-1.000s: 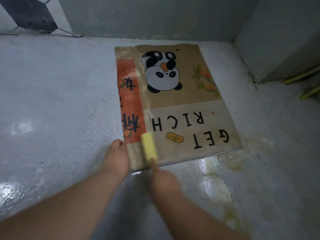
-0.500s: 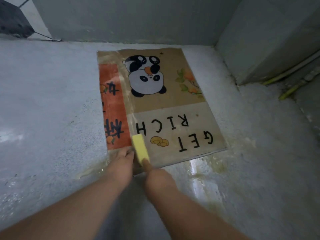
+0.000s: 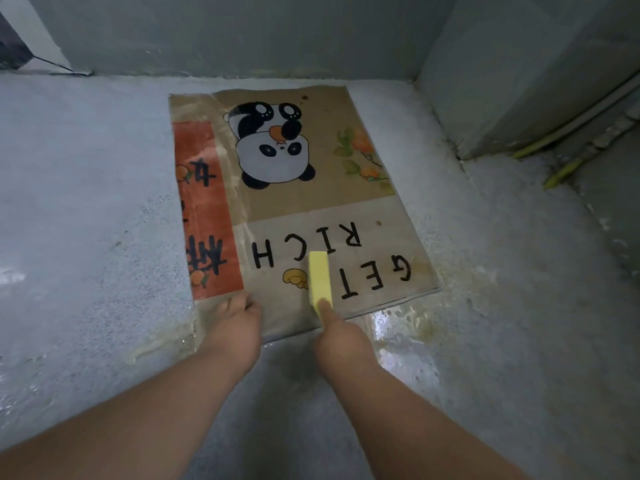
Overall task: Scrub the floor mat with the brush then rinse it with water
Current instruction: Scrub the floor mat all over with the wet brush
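On the left, the wet grey floor (image 3: 86,220) shone in patches. The left hand (image 3: 235,323) rested on the near left corner of the mat (image 3: 311,202), pinning it down; I could not tell whether its fingers lay flat or bent. The mat lay flat on the floor, its far edge close to the back wall (image 3: 242,36). It looked thin and limp. Soaked, it would probably be heavier than it looked and apt to slide on the slick floor. The near edge or a corner seemed the best place to hold it, pressing down for scrubbing and pinching an edge to lift it for rinsing. It was tan, with an orange strip of black characters down its left side, a panda, sprigs of orange fruit and the words GET RICH, all upside down from here, plus a few dark spots. The yellow brush (image 3: 319,277) sat on the lettering, gripped by the right hand (image 3: 341,337), one finger laid along its back. Murky water (image 3: 415,323) pooled by the mat's near right corner. Yellow pipes (image 3: 561,171) ran along the floor at far right.
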`<state>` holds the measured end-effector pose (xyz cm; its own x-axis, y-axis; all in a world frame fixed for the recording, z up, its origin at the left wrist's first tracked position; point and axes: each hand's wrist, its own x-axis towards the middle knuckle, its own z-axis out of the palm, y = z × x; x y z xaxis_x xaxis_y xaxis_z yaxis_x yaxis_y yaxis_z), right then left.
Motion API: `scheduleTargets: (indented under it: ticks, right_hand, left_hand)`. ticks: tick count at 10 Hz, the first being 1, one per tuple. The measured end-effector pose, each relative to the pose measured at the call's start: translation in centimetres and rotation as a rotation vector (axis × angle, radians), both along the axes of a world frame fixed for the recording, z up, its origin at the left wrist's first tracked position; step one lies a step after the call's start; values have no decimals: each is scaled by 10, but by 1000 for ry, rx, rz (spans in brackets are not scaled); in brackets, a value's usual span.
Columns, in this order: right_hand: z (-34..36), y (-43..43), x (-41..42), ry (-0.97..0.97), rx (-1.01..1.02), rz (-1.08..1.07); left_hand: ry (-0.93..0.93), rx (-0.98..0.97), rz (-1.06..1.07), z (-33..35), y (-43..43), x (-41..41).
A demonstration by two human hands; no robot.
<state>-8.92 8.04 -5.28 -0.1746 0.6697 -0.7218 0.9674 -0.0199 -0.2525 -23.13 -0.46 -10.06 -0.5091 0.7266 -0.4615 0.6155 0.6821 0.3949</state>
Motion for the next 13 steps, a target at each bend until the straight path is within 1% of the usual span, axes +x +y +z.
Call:
scheduleTargets:
  ticks: [1, 2, 3, 4, 5, 6, 7, 8, 9, 10, 11, 12, 13]
  right_hand:
    - [5, 7, 28, -11, 40, 68]
    - [6, 54, 76, -166, 163, -96]
    - [5, 39, 57, -152, 154, -135]
    - [-10, -3, 29, -40, 38, -58]
    - [-14, -6, 33, -48, 34, 16]
    - [-12, 37, 82, -52, 106, -79]
    - [-10, 49, 89, -67, 206, -265]
    - [-12, 2, 48, -6, 33, -193]
    - [-12, -36, 18, 39, -105, 41]
    - [-8, -5, 45, -49, -11, 131]
    - [-7, 21, 58, -153, 127, 57]
    - [-6, -11, 27, -57, 63, 27]
    - [-7, -56, -3, 98, -55, 176]
  left_hand:
    - [32, 35, -121, -4, 8, 6]
    - [108, 49, -132, -3, 11, 12]
    - [17, 13, -48, -1, 8, 12]
    - [61, -13, -85, -4, 8, 11]
    - [8, -16, -19, 2, 12, 15]
    - [101, 26, -84, 1, 15, 19]
    - [107, 17, -117, -4, 13, 17]
    - [46, 34, -119, -6, 12, 15]
    - [66, 38, -130, -3, 11, 15]
    - [40, 28, -149, -3, 10, 12]
    - [-2, 46, -146, -4, 7, 4]
    - [-24, 64, -126, -5, 4, -2]
    - [9, 50, -68, -8, 2, -21]
